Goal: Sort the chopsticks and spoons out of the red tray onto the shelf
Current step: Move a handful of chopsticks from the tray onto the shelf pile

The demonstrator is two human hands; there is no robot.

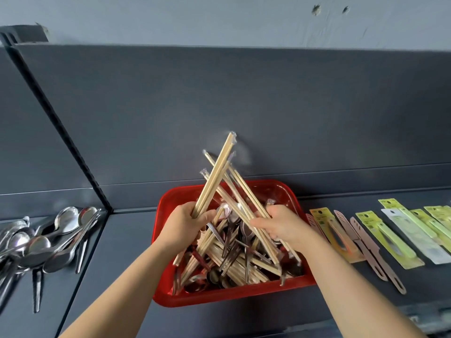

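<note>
A red tray (pixel 168 300) sits on the dark shelf, filled with a jumble of wooden chopsticks (pixel 244 267) and metal spoons (pixel 214 279). My left hand (pixel 186 223) grips a bundle of wrapped chopsticks (pixel 219 164) that slants up to the right above the tray. My right hand (pixel 280 226) grips another bundle of chopsticks (pixel 235 178) that slants up to the left and crosses the first one. Both hands hover over the tray's middle.
A pile of metal spoons (pixel 46 242) lies on the shelf section to the left, beyond a dark divider (pixel 61 123). Packaged knives and peelers (pixel 380 237) lie in a row right of the tray. The shelf's back panel (pixel 292 106) rises behind.
</note>
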